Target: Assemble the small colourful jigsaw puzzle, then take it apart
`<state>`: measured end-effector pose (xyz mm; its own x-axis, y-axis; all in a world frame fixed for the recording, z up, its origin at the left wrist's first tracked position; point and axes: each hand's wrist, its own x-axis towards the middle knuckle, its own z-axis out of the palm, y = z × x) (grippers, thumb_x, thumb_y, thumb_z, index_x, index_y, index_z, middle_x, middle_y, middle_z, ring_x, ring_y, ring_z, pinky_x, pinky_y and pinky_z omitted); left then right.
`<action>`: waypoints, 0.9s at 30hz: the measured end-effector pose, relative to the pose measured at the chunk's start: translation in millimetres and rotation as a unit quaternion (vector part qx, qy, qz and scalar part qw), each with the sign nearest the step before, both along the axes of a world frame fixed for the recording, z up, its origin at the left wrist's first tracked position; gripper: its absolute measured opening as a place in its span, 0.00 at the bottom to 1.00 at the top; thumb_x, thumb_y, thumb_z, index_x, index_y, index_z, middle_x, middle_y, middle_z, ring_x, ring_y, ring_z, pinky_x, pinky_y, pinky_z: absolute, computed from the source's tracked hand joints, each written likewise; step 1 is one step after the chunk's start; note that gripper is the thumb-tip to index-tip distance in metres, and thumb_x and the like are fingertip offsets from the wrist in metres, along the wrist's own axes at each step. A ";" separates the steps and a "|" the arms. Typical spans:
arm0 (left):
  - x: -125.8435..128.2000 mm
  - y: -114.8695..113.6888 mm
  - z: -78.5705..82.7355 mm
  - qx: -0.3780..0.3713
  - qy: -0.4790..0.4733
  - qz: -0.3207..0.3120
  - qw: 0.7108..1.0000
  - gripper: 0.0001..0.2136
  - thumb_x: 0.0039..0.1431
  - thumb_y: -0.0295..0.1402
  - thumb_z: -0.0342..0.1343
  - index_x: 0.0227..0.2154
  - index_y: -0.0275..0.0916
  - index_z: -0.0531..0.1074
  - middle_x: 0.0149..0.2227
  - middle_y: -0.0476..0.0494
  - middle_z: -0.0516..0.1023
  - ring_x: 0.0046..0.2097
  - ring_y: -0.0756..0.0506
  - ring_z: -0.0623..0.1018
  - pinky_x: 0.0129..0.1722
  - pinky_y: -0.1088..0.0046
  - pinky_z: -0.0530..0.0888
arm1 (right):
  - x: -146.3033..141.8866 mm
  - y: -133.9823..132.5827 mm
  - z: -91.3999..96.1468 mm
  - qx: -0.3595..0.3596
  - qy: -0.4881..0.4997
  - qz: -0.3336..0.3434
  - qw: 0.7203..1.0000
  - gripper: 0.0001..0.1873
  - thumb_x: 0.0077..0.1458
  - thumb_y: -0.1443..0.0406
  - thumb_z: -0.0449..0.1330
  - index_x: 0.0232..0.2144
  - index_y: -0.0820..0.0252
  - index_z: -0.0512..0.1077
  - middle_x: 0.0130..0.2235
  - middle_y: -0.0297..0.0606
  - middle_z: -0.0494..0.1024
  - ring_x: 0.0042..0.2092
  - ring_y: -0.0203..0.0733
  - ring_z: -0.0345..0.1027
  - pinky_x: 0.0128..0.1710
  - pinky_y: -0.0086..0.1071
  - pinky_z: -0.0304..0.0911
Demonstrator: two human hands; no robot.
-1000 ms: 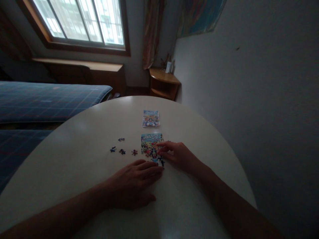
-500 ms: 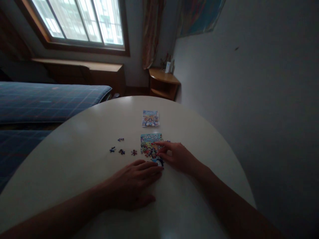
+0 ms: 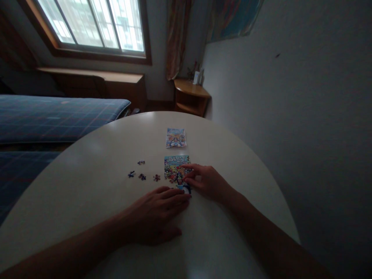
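A colourful, partly joined jigsaw puzzle lies on the white round table, with pale lettering along its top. My left hand rests flat at the puzzle's lower edge, fingers stretched out and their tips covering part of a blue-and-white section. On the right side, my right hand touches the puzzle with its index finger reaching over it and the thumb lower down, a gap between them. These fingers hide the right part of the puzzle. Loose jigsaw pieces lie to its left, the nearest piece just beside it.
Beyond the puzzle lies a small printed packet with a similar picture. A blue checked mattress borders the table on the left, and a white wall rises on the right. A wooden corner shelf stands behind.
A small dark bit seen beside my right index finger no longer shows there. Both hands keep nearly the same place, and the loose pieces lie as before.
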<state>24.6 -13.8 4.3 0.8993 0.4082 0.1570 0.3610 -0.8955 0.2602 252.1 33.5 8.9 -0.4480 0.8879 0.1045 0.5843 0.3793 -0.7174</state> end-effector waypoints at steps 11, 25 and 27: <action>-0.5 0.0 1.7 -0.006 0.008 0.003 1.000 0.26 0.62 0.43 0.55 0.60 0.36 0.63 0.63 0.40 0.67 0.61 0.37 0.68 0.61 0.57 0.66 | 4.6 1.9 -4.2 -0.035 0.018 0.010 0.999 0.20 0.65 0.65 0.51 0.57 0.57 0.70 0.41 0.38 0.83 0.39 0.40 0.78 0.42 0.34 0.70; -0.4 -0.3 1.0 -0.006 0.003 0.006 1.000 0.26 0.63 0.43 0.54 0.61 0.38 0.63 0.63 0.40 0.66 0.62 0.38 0.68 0.61 0.59 0.65 | 6.1 2.2 -4.8 -0.010 0.014 0.024 1.000 0.19 0.66 0.64 0.50 0.56 0.56 0.70 0.41 0.37 0.83 0.41 0.39 0.77 0.42 0.32 0.68; -0.8 -0.2 0.0 -0.004 0.002 0.007 1.000 0.26 0.63 0.44 0.54 0.61 0.38 0.63 0.64 0.40 0.66 0.62 0.38 0.67 0.61 0.59 0.65 | 6.2 2.3 -4.5 -0.009 0.010 0.022 1.000 0.19 0.66 0.65 0.50 0.56 0.55 0.70 0.41 0.37 0.83 0.41 0.39 0.77 0.42 0.32 0.68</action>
